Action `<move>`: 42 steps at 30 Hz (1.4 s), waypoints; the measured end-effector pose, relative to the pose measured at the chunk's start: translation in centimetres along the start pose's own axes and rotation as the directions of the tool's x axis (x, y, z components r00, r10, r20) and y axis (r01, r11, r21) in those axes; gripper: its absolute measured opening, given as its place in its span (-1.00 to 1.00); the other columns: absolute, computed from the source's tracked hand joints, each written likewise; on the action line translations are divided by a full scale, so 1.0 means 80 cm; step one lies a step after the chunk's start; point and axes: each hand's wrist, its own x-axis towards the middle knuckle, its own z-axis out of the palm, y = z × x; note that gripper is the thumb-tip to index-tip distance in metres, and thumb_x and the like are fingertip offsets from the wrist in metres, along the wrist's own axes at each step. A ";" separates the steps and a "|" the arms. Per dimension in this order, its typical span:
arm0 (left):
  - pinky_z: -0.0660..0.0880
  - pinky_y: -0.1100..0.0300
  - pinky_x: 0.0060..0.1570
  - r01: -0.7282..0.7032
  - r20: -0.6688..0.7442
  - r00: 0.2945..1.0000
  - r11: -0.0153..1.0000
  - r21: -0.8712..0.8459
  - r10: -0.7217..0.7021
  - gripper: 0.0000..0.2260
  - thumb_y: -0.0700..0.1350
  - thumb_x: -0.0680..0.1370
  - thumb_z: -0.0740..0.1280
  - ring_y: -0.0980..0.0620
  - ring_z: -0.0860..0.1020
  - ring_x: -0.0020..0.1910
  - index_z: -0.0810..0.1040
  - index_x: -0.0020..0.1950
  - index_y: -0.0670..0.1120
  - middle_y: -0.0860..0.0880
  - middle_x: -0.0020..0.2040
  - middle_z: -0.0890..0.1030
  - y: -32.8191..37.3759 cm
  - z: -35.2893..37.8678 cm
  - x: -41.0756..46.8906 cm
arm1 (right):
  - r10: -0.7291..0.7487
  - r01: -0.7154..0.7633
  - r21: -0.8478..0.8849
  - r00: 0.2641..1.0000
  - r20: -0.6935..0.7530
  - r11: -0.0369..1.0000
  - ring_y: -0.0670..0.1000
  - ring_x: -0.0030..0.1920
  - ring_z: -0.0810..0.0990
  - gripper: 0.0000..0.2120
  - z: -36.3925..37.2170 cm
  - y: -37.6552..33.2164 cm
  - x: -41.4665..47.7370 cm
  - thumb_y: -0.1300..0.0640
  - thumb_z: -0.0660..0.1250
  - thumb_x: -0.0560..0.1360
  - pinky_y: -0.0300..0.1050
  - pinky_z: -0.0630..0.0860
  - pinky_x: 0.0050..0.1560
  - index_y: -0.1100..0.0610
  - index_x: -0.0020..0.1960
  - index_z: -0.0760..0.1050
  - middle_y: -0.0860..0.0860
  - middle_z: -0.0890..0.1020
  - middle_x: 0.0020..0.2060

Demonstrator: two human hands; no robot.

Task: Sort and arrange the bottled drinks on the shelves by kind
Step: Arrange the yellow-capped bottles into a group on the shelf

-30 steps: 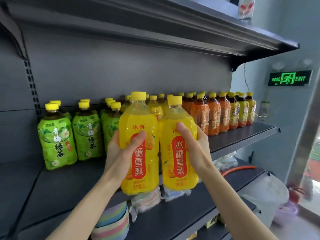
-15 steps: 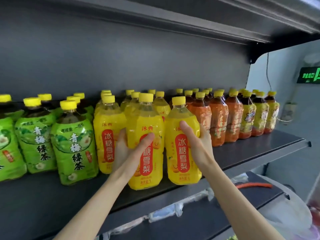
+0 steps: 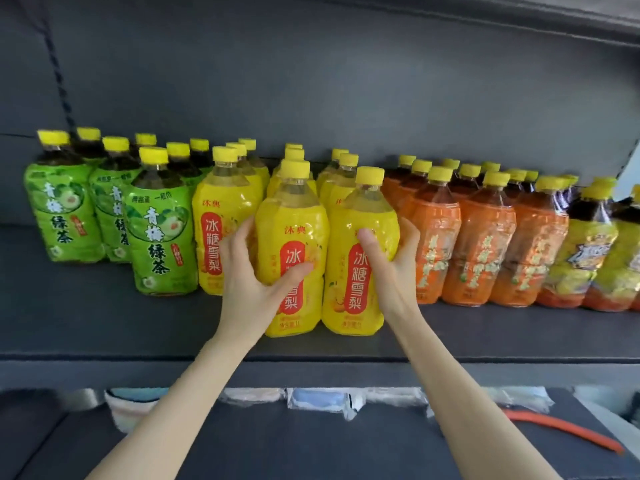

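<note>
Left hand (image 3: 256,282) is wrapped round one yellow bottle (image 3: 294,233), thumb laid across the label. Right hand (image 3: 391,268) is curled round the second yellow bottle (image 3: 367,216), at frame centre. Both are held upright, seemingly set down on the shelf (image 3: 104,323) ahead of the yellow rows, between green tea bottles (image 3: 159,230) at left and orange bottles (image 3: 485,244) at right. Step judged: placement into the yellow group. A push back into line, then release, is called for next.
</note>
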 end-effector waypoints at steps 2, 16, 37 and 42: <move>0.21 0.52 0.07 -0.017 -0.022 1.000 0.995 0.102 0.019 -0.15 0.32 0.26 0.37 0.22 0.22 0.27 0.16 0.44 0.05 0.10 0.26 0.21 -0.009 0.001 -0.011 | -0.027 0.027 -0.064 1.000 -0.011 0.998 0.02 0.22 0.52 -0.23 -0.001 0.013 -0.009 -0.39 0.43 0.18 0.08 0.56 0.17 -0.18 0.26 0.20 0.04 0.42 0.26; 0.31 0.11 0.25 -0.001 0.016 1.000 0.910 0.414 -0.006 -0.26 0.14 0.44 0.35 -0.10 0.31 0.36 0.13 0.51 -0.09 -0.18 0.36 0.29 -0.037 0.019 0.005 | 0.009 0.037 -0.448 0.995 0.099 0.893 0.09 0.42 0.24 -0.15 0.014 0.052 0.004 -0.20 0.30 0.47 0.11 0.31 0.40 0.08 0.55 -0.07 0.07 0.23 0.44; 0.57 -0.03 -0.06 -0.020 -0.003 1.000 0.869 0.495 0.025 -0.55 -0.02 0.39 0.47 -0.09 0.62 -0.08 0.54 0.19 -0.21 -0.16 0.01 0.63 -0.048 0.010 0.019 | 0.019 0.019 -0.518 0.997 0.069 0.855 0.09 0.30 0.50 -0.16 0.010 0.059 0.007 -0.22 0.37 0.40 0.17 0.53 0.21 0.05 0.51 0.05 0.05 0.44 0.37; 0.49 0.01 -0.08 -0.074 -0.021 0.993 0.763 0.642 0.113 -0.57 -0.02 0.36 0.51 -0.20 0.53 0.02 0.58 0.13 -0.22 -0.22 0.04 0.53 -0.048 0.008 0.014 | -0.021 0.047 -0.525 0.998 0.055 0.850 0.07 0.28 0.49 -0.19 0.009 0.057 0.003 -0.20 0.42 0.39 0.14 0.53 0.21 0.01 0.48 0.11 0.03 0.44 0.34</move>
